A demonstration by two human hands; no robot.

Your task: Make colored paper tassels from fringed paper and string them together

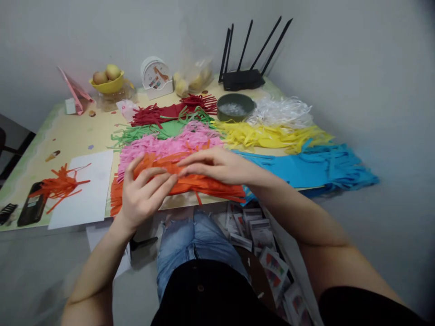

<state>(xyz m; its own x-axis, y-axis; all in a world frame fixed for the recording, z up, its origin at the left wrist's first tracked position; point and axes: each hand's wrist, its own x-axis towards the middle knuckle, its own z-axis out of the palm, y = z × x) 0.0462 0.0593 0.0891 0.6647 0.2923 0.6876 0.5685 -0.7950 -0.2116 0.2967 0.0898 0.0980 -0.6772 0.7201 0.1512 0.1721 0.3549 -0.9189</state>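
Note:
A sheet of orange fringed paper lies at the near edge of the table. My left hand curls its fingers around the sheet's left part. My right hand lies over the top of the same sheet, fingers close together and pressing on it. Behind it are more fringed sheets: pink, green, dark red, yellow, blue and white.
A loose bunch of orange strips rests on a white sheet at the left, beside a black phone. At the back stand a dark bowl, a router, a yellow fruit bowl and a small clock. Packets lie on the floor.

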